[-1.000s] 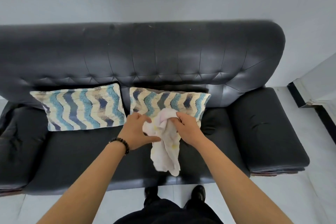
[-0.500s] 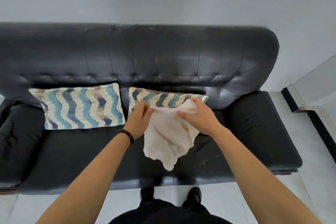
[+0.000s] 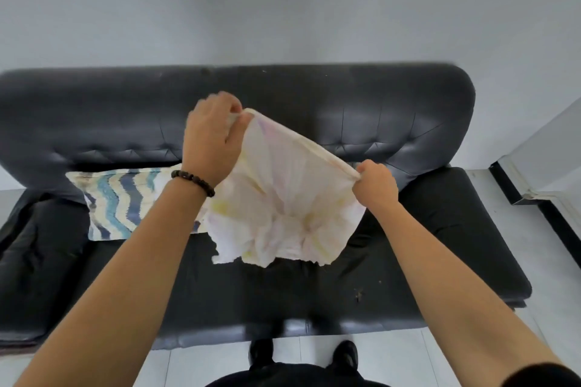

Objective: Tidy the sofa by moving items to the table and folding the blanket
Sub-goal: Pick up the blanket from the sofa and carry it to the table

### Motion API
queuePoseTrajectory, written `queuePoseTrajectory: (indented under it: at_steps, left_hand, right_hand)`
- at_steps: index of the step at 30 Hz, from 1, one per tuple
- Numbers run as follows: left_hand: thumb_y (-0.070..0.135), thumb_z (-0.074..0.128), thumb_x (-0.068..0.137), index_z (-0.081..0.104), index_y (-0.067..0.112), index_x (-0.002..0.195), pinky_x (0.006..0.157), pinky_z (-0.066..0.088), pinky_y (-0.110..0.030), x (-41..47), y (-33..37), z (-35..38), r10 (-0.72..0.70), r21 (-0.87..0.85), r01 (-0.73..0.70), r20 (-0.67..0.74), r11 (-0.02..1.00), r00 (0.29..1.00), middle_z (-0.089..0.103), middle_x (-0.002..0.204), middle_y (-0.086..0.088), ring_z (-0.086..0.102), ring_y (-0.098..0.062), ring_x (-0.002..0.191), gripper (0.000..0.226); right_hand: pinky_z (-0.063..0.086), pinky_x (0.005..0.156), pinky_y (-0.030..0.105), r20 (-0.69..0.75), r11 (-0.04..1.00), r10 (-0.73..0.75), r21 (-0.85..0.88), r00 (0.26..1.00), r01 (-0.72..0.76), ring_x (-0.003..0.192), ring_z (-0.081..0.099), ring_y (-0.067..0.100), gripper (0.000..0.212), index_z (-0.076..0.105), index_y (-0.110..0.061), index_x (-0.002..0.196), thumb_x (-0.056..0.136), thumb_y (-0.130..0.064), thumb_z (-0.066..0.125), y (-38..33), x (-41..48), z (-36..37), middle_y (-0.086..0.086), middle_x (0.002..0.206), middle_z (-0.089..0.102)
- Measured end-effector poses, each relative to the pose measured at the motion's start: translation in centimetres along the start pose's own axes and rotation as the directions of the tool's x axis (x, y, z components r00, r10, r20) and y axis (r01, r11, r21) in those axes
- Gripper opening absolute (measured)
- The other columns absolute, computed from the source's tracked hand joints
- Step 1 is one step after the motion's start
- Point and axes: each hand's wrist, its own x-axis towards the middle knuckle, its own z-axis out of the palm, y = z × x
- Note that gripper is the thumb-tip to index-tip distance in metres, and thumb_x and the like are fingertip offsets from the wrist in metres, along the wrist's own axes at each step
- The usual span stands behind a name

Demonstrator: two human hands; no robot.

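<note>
Fingers [image 3: 234, 132] on blanket [image 3: 283, 198], cushion [image 3: 125, 201] behind.

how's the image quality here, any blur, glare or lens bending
Head view: soft overall, with motion blur on the raised left hand and the pale cream blanket it shares with the right hand; daylight sheen glares off the black tufted leather sofa; wide-angle distortion bows the sofa's top edge; the zigzag striped cushion looks smeared.
</note>
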Motion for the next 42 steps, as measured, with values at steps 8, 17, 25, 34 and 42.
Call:
queuePoseTrajectory:
  at_steps: [8, 17, 25, 34, 42]
  left_hand:
    - [0.033, 0.048, 0.099, 0.044, 0.018, 0.101, 0.068, 0.034, -0.019, 2.2, -6.3, -5.4, -0.442, -0.225, 0.391, -0.268, 0.893, 0.856, 0.052, 0.088, 0.007, 0.047, -0.011, 0.079, 0.015]
    - [0.055, 0.038, 0.098, 0.051, 0.008, 0.071, 0.063, 0.041, -0.037, -4.3, -12.4, -2.1, -0.44, 0.19, 0.412, 0.139, 0.891, 0.887, 0.057, 0.066, -0.012, 0.056, -0.035, 0.069, 0.056]
    - [0.041, 0.068, 0.086, 0.059, 0.023, 0.116, 0.083, 0.046, -0.034, -14.3, -14.7, 3.8, -0.432, 0.343, 0.262, 0.692, 0.902, 0.578, 0.062, 0.113, -0.004, 0.058, -0.025, 0.102, 0.037]
    - [0.052, 0.046, 0.096, 0.07, 0.028, 0.096, 0.067, 0.044, -0.027, -22.2, -13.5, 6.4, -0.45, 0.339, 0.297, 0.713, 0.892, 0.537, 0.07, 0.089, 0.001, 0.061, -0.021, 0.083, 0.034]
    - [0.058, 0.048, 0.087, 0.074, 0.034, 0.09, 0.063, 0.05, -0.031, -18.5, -7.6, 5.5, -0.053, -0.148, 0.195, 0.649, 0.97, 0.759, 0.064, 0.07, 0.014, 0.058, -0.011, 0.067, 0.036]
  right_hand:
    - [0.055, 0.074, 0.041, 0.166, 0.953, 0.299, -0.005, 0.94, -0.303, 0.083, 0.064, 0.038, 0.019, 0.07, -0.006, 0.097, 0.085, -0.003, 0.056, 8.3, -1.1, -0.4, 0.019, 0.096, 0.068]
    - [0.057, 0.088, 0.039, -0.218, 0.711, 0.522, 0.645, 0.825, -0.279, 0.096, 0.061, 0.024, 0.044, 0.06, -0.016, 0.128, 0.091, 0.005, 0.048, 5.8, 1.5, -5.4, 0.011, 0.122, 0.058]
    - [0.041, 0.079, 0.036, -0.079, 0.935, 0.284, 0.243, 0.956, -0.257, 0.078, 0.057, 0.029, 0.045, 0.066, -0.003, 0.077, 0.103, -0.031, 0.043, 6.5, -2.5, -1.5, 0.011, 0.078, 0.062]
    - [0.042, 0.073, 0.035, 0.236, 0.918, 0.389, -0.018, 0.891, -0.396, 0.08, 0.055, 0.028, 0.035, 0.067, -0.005, 0.105, 0.097, -0.036, 0.054, 9.1, -10.7, 7.1, 0.021, 0.109, 0.064]
    - [0.045, 0.102, 0.043, 0.571, 0.95, -0.157, 0.31, 0.806, -0.035, 0.126, 0.049, 0.025, 0.074, 0.028, -0.024, 0.153, 0.091, -0.037, 0.065, -4.8, -14.4, 18.6, 0.006, 0.141, 0.044]
